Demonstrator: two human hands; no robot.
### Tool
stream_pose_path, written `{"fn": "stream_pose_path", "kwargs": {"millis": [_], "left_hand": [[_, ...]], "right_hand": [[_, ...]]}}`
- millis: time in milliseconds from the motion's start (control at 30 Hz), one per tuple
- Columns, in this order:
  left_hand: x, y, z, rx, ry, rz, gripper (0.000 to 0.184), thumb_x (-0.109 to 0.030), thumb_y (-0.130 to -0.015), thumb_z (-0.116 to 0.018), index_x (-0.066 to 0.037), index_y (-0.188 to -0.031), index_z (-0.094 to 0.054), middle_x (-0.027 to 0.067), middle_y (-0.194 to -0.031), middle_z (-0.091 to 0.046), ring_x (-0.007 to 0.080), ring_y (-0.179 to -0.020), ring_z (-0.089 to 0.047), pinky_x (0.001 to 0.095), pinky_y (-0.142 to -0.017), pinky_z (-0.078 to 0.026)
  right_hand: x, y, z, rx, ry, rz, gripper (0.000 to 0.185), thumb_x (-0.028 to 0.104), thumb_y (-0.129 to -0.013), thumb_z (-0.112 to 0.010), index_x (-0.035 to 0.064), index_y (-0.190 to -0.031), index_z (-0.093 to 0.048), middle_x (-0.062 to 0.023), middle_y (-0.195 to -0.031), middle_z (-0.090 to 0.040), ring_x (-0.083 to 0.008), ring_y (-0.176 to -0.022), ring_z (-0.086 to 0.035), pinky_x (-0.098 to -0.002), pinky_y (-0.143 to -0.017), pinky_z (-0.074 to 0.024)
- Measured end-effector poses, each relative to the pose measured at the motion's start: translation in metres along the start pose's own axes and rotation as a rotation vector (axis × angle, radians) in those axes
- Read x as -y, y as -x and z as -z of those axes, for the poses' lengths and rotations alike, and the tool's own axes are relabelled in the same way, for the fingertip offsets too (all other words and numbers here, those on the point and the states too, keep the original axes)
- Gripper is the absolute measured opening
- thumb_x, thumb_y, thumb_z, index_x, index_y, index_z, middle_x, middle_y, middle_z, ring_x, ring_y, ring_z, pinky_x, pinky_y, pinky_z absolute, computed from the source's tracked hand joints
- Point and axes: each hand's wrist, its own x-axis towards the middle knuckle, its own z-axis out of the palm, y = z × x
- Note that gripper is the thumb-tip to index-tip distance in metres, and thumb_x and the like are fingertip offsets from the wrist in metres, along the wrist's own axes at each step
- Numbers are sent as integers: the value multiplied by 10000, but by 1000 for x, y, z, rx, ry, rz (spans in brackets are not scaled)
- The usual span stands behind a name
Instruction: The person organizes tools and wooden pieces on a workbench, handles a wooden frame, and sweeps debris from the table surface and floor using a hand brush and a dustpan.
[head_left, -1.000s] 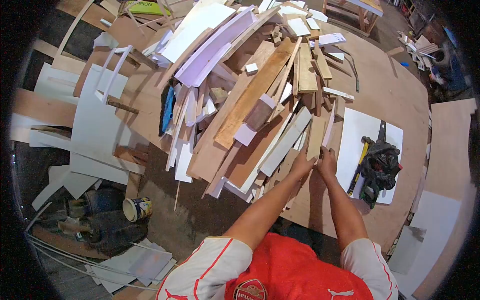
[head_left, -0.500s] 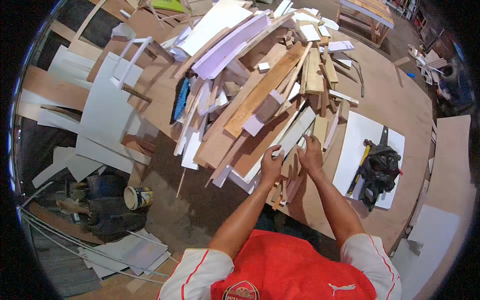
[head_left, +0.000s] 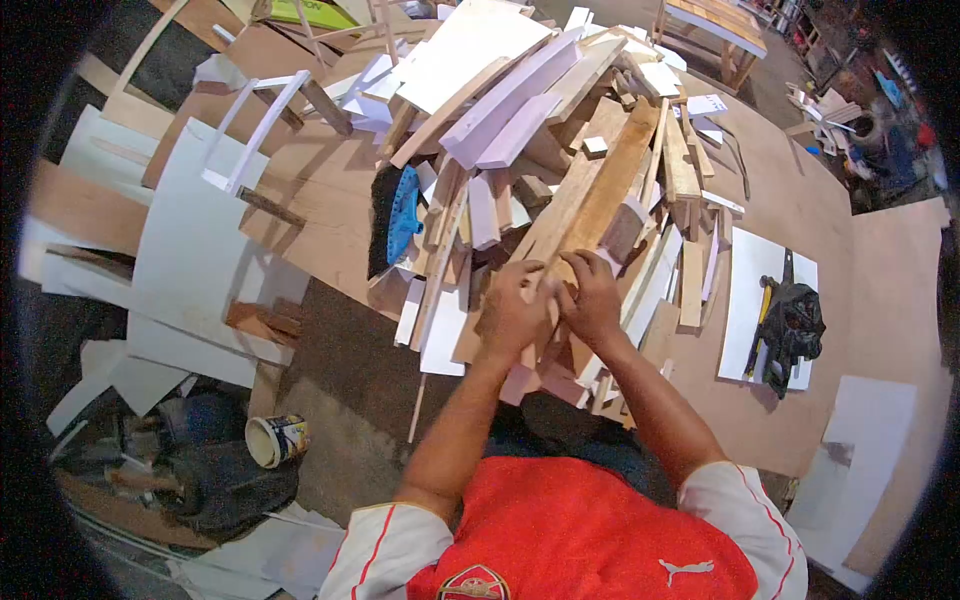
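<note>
My left hand (head_left: pixel 515 310) is closed around the near end of a light wooden plank (head_left: pixel 570 205) in the scrap pile. Beside it, my right hand (head_left: pixel 592 300) has its fingers curled over the near end of a darker brown wooden board (head_left: pixel 622 175). The two hands almost touch, and both pieces slant away to the upper right. A small white square offcut (head_left: pixel 595 146) lies on the planks. Just right of the board sits a lilac block with a brown face (head_left: pixel 627 222). My palms hide the undersides of the gripped ends.
A blue-backed brush (head_left: pixel 404 215) stands at the pile's left side. Lilac boards (head_left: pixel 510 100) lean across the back. At right, a black plastic bag (head_left: pixel 793 325) and a yellow-handled tool rest on a white panel (head_left: pixel 740 300). A paint bucket (head_left: pixel 277 441) lies tipped on the floor at left.
Both hands have moved left, from the white strip to the near ends of the brown planks, and closed on them. The view has shifted, so the pile appears further right.
</note>
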Motion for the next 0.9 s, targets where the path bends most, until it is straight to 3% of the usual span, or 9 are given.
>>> {"fn": "stream_pose_path", "kwargs": {"millis": [67,100,233,300,333,467,633,733,900], "left_hand": [[35,-23,51,-43,-93,-100,282,-208,-884,-694,-10,-1084,-695,174,-1049,-687,314,-961,-661,404,-869,-518],[44,-36,76,-26,-103,47,290,-224,-886,-694,-10,-1083,-696,180,-1046,-690,324,-995,-654,412,-882,-514],[157,-76,127,-61,-375,97,417,-226,-886,-674,-96,-1279,-628,226,-1232,-585,388,-1161,-567,468,-1000,-453],[178,-90,136,-59,-481,160,478,-222,-879,-676,-128,-1341,-596,235,-1302,-527,408,-1202,-532,490,-1018,-438],[193,-97,136,-66,-476,136,541,-248,-874,-692,-223,-1397,-557,235,-1385,-440,441,-1247,-480,527,-1037,-415],[213,-114,129,7,-713,136,472,-356,-900,-691,-322,-1356,-574,215,-1396,-448,443,-1249,-478,527,-988,-461],[225,-128,135,42,-790,106,395,-367,-919,-672,-306,-1300,-589,157,-1380,-503,407,-1187,-531,512,-939,-495],[237,-126,158,-135,-772,-32,339,-304,-944,-644,-254,-1277,-605,112,-1297,-584,366,-1147,-575,480,-905,-514],[243,-128,204,-330,-540,-29,271,-258,-985,-593,-144,-1223,-655,116,-1186,-673,353,-1074,-622,457,-882,-508]], "right_hand": [[35,-10,-28,27,44,-14,459,164,-826,-720,81,-1264,-608,-209,-1223,-587,-399,-1126,-573,-470,-981,-473],[49,-17,-43,36,66,-17,454,169,-828,-721,85,-1260,-610,-208,-1224,-587,-399,-1128,-572,-475,-983,-473],[95,-27,-94,55,-2,-24,450,191,-834,-731,77,-1251,-604,-203,-1244,-568,-392,-1184,-536,-484,-1008,-457],[105,-27,-113,97,12,-49,469,183,-820,-737,74,-1253,-593,-197,-1254,-556,-388,-1191,-527,-487,-1016,-449],[112,-28,-117,107,23,-67,474,180,-817,-737,75,-1255,-591,-197,-1256,-554,-387,-1191,-527,-488,-1015,-449],[124,-34,-125,119,75,-124,484,182,-814,-733,82,-1266,-591,-204,-1248,-556,-390,-1180,-530,-488,-1016,-449],[127,-36,-137,97,87,-171,454,201,-825,-729,94,-1250,-610,-198,-1244,-565,-387,-1175,-535,-484,-1020,-449],[135,-37,-144,105,95,-187,446,211,-823,-728,91,-1239,-618,-201,-1226,-573,-393,-1160,-542,-485,-1009,-453],[119,-40,-139,-53,42,-253,458,249,-814,-757,73,-1217,-628,-208,-1267,-565,-389,-1186,-536,-492,-1022,-440]]}}
